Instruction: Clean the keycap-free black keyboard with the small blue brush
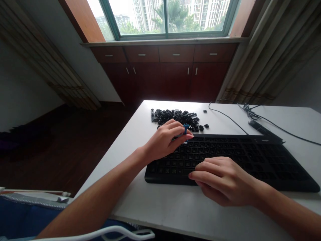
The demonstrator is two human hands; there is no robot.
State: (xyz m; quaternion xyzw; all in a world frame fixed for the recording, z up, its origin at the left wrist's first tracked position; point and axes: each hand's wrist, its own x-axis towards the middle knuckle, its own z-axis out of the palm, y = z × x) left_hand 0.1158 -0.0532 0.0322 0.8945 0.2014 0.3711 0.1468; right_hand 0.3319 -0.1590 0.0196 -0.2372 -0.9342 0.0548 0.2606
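Left hand [167,139]: I have it pinching a small blue tool [186,129] between thumb and fingers, over the upper left part of the keyboard [240,150].
Blue tool: upright in the left hand's fingertips, its flared blue end up; a small white bit shows just below the thumb.
Right hand [223,180]: fingers curled together, fingertips at the keyboard's near edge; from my view I cannot tell whether they grasp anything.
Keyboard: on the white table [140,207], under both hands and reaching well to the right of the right hand.
Black pieces [175,115]: heaped just beyond the left hand, with a few loose ones to the heap's right.
Cable [229,117]: beyond the right hand, running from the keyboard's far edge.
Cabinet [160,77]: well beyond both hands, below the window [167,18].
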